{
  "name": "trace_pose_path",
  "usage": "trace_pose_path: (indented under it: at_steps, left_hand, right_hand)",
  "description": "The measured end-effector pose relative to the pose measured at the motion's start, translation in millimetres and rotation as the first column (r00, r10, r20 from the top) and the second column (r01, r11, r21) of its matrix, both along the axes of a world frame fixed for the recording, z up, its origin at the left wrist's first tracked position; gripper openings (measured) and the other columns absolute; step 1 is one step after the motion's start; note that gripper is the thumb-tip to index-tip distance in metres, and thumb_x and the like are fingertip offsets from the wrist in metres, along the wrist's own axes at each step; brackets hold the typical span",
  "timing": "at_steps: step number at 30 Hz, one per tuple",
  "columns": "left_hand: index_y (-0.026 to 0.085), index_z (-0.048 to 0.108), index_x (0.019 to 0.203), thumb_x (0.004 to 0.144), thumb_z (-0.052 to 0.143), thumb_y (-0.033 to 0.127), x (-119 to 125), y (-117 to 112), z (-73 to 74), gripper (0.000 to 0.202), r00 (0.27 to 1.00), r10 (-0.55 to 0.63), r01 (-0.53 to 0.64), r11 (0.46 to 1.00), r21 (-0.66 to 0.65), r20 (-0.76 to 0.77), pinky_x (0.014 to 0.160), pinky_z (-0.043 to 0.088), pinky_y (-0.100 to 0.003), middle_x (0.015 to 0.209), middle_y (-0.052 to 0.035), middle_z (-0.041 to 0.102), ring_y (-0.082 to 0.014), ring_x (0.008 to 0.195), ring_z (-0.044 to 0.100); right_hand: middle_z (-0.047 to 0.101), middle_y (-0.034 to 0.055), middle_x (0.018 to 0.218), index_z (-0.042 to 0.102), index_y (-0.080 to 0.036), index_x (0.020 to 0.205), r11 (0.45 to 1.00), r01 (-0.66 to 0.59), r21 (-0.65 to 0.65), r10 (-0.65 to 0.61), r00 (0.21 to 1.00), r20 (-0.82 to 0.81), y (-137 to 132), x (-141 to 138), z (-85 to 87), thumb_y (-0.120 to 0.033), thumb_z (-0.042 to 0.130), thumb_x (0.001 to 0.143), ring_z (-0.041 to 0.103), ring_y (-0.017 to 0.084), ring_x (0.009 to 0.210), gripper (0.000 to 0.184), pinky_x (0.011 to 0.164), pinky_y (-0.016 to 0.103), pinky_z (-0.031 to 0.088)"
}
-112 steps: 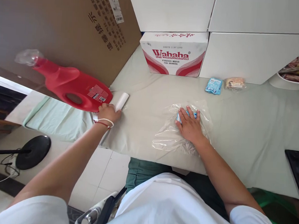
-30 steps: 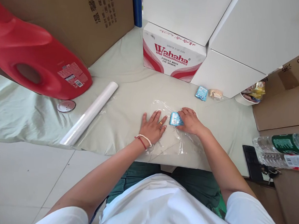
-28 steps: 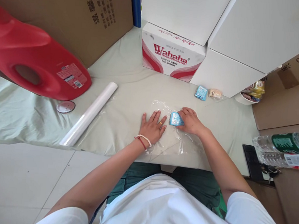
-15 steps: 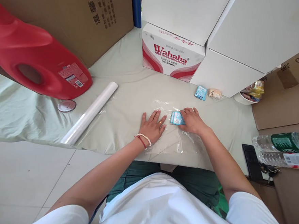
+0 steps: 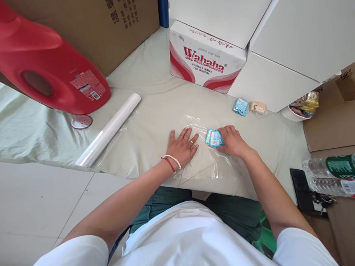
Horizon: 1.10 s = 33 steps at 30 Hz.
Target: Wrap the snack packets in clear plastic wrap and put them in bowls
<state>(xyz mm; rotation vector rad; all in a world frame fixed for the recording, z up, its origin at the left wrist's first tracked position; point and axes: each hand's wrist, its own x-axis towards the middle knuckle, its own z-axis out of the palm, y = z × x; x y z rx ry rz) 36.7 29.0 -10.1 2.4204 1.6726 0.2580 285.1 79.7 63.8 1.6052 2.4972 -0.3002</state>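
My left hand (image 5: 182, 146) lies flat with its fingers spread on a clear plastic sheet (image 5: 204, 167), which is spread over the cloth-covered table. To its right, my right hand (image 5: 232, 141) has its fingers curled over the right end of some small blue packets (image 5: 214, 138). The packets overlap one another and rest on the plastic; their right side is hidden under the fingers. Beyond the right hand, another blue packet (image 5: 240, 106) lies beside a wrapped tan snack (image 5: 258, 108).
A roll of clear film (image 5: 109, 130) lies at the left, near a round pink disc (image 5: 81, 121) and a big red jug (image 5: 57, 72). Behind stands a Wahaha box (image 5: 205, 60). At right are a white cup of snacks (image 5: 297, 111), plastic bottles (image 5: 339, 166) and a black phone (image 5: 301, 190).
The blue packets under my right hand are fanned slightly and turned a little. My left hand stays flat on the plastic. The whole view has shifted slightly.
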Motion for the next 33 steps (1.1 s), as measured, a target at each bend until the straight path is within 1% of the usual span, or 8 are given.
trace_pose_path:
  at_steps: [3, 6, 12, 19, 22, 27, 30, 33]
  left_hand:
    - [0.029, 0.041, 0.163, 0.109, 0.027, 0.048, -0.4, -0.3, 0.3, 0.059, 1.0, 0.001, -0.001, 1.0, -0.003, 0.006, 0.127, 0.007, -0.072, 0.176, -0.0124, 0.026, -0.029, 0.164, 0.023]
    - [0.029, 0.042, 0.163, 0.109, 0.026, 0.049, -0.8, -0.5, 1.3, 0.06, 1.0, -0.004, 0.004, 1.0, 0.003, 0.009, 0.128, 0.006, -0.072, 0.176, -0.0131, 0.026, -0.0292, 0.164, 0.023]
    - [0.031, 0.034, 0.166, 0.109, 0.026, 0.049, -0.3, -0.5, 4.6, 0.061, 1.0, 0.001, 0.0, 1.0, -0.018, 0.008, 0.128, 0.005, -0.071, 0.176, -0.0129, 0.026, -0.0282, 0.164, 0.023]
    - [0.035, 0.031, 0.167, 0.11, 0.025, 0.046, 0.7, -1.2, 5.5, 0.059, 1.0, 0.001, -0.001, 1.0, -0.031, 0.011, 0.127, 0.005, -0.073, 0.177, -0.012, 0.025, -0.0295, 0.164, 0.022]
    - [0.036, 0.033, 0.166, 0.11, 0.025, 0.045, 0.7, -1.6, 5.4, 0.058, 1.0, -0.001, 0.001, 1.0, -0.021, 0.008, 0.126, 0.006, -0.073, 0.177, -0.0121, 0.025, -0.0302, 0.164, 0.023]
    - [0.03, 0.032, 0.167, 0.109, 0.025, 0.048, 0.8, -1.9, 6.6, 0.061, 1.0, -0.002, 0.002, 1.0, -0.026, -0.002, 0.127, 0.005, -0.073, 0.176, -0.0131, 0.025, -0.0312, 0.164, 0.023]
    - [0.023, 0.026, 0.169, 0.108, 0.025, 0.05, 1.0, -1.3, 6.3, 0.067, 1.0, 0.01, -0.01, 0.999, -0.037, -0.001, 0.128, 0.004, -0.071, 0.176, -0.0127, 0.025, -0.0309, 0.164, 0.022]
    - [0.019, 0.025, 0.169, 0.108, 0.025, 0.048, 1.1, -0.6, 4.9, 0.068, 1.0, 0.014, -0.014, 0.999, -0.045, -0.006, 0.129, 0.003, -0.071, 0.176, -0.0124, 0.024, -0.0309, 0.164, 0.022]
  right_hand:
    - [0.061, 0.0169, 0.129, 0.054, -0.016, 0.136, 0.999, 0.035, 0.007, -0.035, 0.999, 0.037, -4.8, -7.0, 4.7, -0.028, 0.076, 0.082, 0.059, 0.035, 0.114, 0.059, 0.092, 0.042, 0.047]
    - [0.062, 0.018, 0.128, 0.055, -0.014, 0.135, 0.999, 0.023, 0.04, -0.028, 0.992, 0.12, -13.7, -16.3, 9.3, -0.027, 0.072, 0.087, 0.063, 0.032, 0.1, 0.052, 0.083, 0.04, 0.045]
    - [0.065, 0.0212, 0.124, 0.042, -0.013, 0.157, 0.981, -0.095, 0.169, 0.067, 0.983, 0.169, -38.6, -29.7, 4.2, -0.026, 0.058, 0.099, 0.055, 0.038, 0.113, 0.062, 0.092, 0.045, 0.036]
    - [0.06, 0.0258, 0.13, 0.029, -0.003, 0.164, 0.986, -0.034, 0.164, 0.01, 0.989, 0.149, -53.1, -41.9, 0.3, -0.036, 0.06, 0.101, 0.048, 0.04, 0.117, 0.078, 0.093, 0.047, 0.034]
    - [0.06, 0.0256, 0.131, 0.032, -0.003, 0.162, 0.987, -0.034, 0.158, 0.017, 0.994, 0.108, -56.3, -46.2, -0.6, -0.04, 0.057, 0.103, 0.047, 0.04, 0.118, 0.073, 0.094, 0.047, 0.034]
    - [0.063, 0.0206, 0.129, 0.052, -0.013, 0.148, 0.993, -0.062, 0.102, 0.06, 0.998, 0.018, -60.1, -44.5, -0.3, -0.03, 0.041, 0.108, 0.052, 0.036, 0.113, 0.044, 0.093, 0.045, 0.039]
    - [0.065, 0.0169, 0.128, 0.057, -0.017, 0.142, 0.999, 0.015, 0.029, -0.014, 0.999, -0.041, -58.1, -28.7, 0.1, -0.026, 0.043, 0.106, 0.057, 0.033, 0.112, 0.039, 0.089, 0.04, 0.045]
    - [0.066, 0.0155, 0.13, 0.057, -0.018, 0.142, 0.991, 0.133, 0.006, -0.132, 0.985, -0.111, -50.7, 0.9, -1.1, -0.029, 0.046, 0.104, 0.06, 0.032, 0.116, 0.041, 0.089, 0.039, 0.049]
